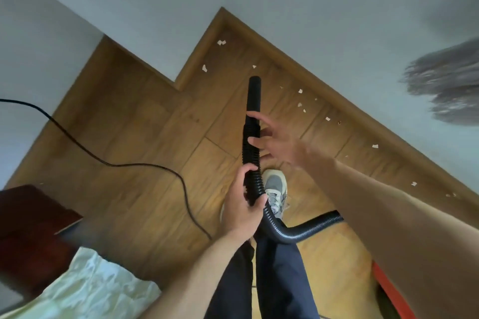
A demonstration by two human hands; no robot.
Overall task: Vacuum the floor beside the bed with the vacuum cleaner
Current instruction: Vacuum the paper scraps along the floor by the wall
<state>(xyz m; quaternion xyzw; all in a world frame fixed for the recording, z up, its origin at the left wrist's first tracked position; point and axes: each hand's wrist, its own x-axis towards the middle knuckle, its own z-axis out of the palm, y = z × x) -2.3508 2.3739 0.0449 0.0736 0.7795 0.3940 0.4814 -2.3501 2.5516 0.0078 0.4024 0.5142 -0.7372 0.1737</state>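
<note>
A black ribbed vacuum hose (251, 153) rises from the lower right and ends in a smooth black nozzle (254, 93) pointing at the wooden floor (145, 137). My left hand (242, 204) grips the ribbed part of the hose. Higher up, my right hand (274, 140) has its fingers spread, their tips touching the hose just below the nozzle. Several white paper scraps (300, 91) lie on the floor along the baseboard. The bed's pale sheet (98, 285) shows at the lower left.
A black power cord (108, 163) snakes across the floor on the left. A dark wooden bedside cabinet (33, 217) stands beside the bed. My grey shoe (275, 191) and dark trousers are below the hose. White walls enclose a corner ahead. Something red (388, 290) sits at lower right.
</note>
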